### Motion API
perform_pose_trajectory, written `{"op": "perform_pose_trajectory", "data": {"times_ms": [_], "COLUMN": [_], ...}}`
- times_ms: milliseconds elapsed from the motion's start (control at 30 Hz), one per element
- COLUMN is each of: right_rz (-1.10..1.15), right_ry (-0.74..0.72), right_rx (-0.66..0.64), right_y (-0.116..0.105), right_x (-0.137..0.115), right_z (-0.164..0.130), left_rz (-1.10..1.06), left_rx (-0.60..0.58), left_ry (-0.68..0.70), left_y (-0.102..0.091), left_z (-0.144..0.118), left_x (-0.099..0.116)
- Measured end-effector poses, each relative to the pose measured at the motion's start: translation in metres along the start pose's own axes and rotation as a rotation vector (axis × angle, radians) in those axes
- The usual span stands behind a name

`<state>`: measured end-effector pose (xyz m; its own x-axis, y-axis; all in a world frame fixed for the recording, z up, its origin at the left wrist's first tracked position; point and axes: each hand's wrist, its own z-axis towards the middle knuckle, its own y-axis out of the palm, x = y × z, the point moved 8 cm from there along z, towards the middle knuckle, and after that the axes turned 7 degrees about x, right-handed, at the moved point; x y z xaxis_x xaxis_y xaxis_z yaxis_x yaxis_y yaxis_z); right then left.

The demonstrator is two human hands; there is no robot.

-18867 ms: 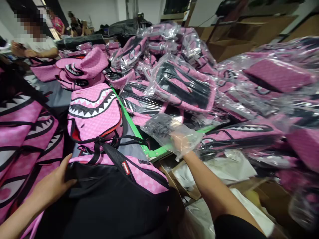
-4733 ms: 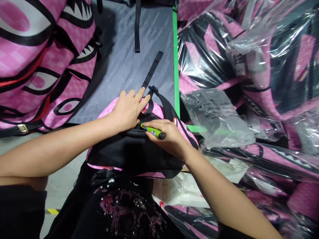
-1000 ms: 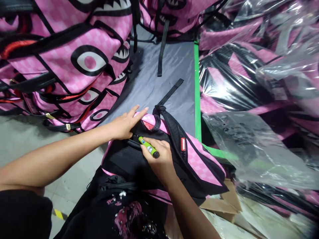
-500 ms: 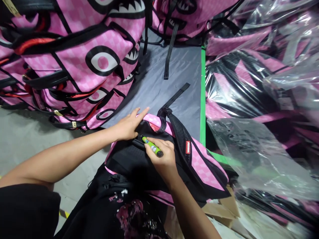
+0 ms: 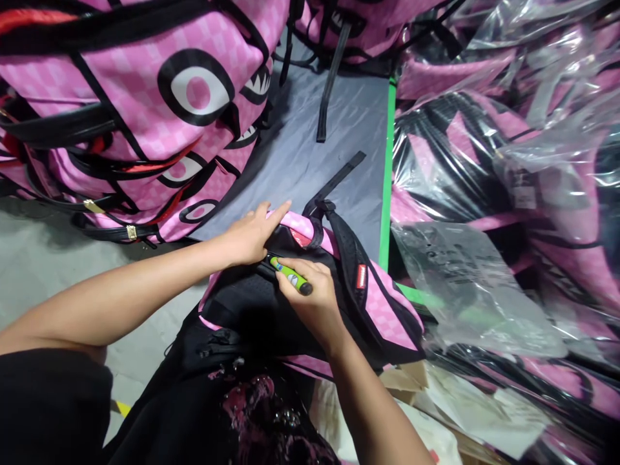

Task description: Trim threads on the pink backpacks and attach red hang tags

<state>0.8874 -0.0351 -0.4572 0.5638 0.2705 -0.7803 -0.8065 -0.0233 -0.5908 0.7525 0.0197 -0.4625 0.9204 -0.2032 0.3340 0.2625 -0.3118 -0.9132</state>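
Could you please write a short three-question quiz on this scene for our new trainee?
1. Which hand grips the slim green pen-shaped tool?
2. True or false: the left hand touches the black-and-pink checkered fabric backpack.
3. Fill in the colour: the flat grey work surface has a narrow, straight ____ strip along its edge.

Key: 1, the right hand; 2, true; 3, green.

Black-ended lime-green marker (image 5: 291, 276) and black backpack (image 5: 264, 307) with pink checkered panels (image 5: 386, 313)
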Motion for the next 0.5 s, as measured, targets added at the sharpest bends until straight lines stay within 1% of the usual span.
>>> {"op": "perform_pose_trajectory", "data": {"times_ms": [67,333,500], "right_rz": [0.000,0.005,0.006], "right_ry": [0.007,0.045,0.054], "right_rx": [-0.006,0.047,0.025], "right_y": [0.0004,0.0015,0.0031], "right_x": [0.0007,-0.0001,0.0004], "right_z": [0.0001,0.0009,0.0015], "left_rz": [0.000,0.004,-0.001], "left_rx": [0.007,0.001,0.012], "left_ry": [0.004,0.006,0.016], "left_y": [0.0008,0.0011,0.0004], "left_z": [0.0009,0.0021,0.0019], "left_x": [-0.0004,-0.0004,-0.0003]}}
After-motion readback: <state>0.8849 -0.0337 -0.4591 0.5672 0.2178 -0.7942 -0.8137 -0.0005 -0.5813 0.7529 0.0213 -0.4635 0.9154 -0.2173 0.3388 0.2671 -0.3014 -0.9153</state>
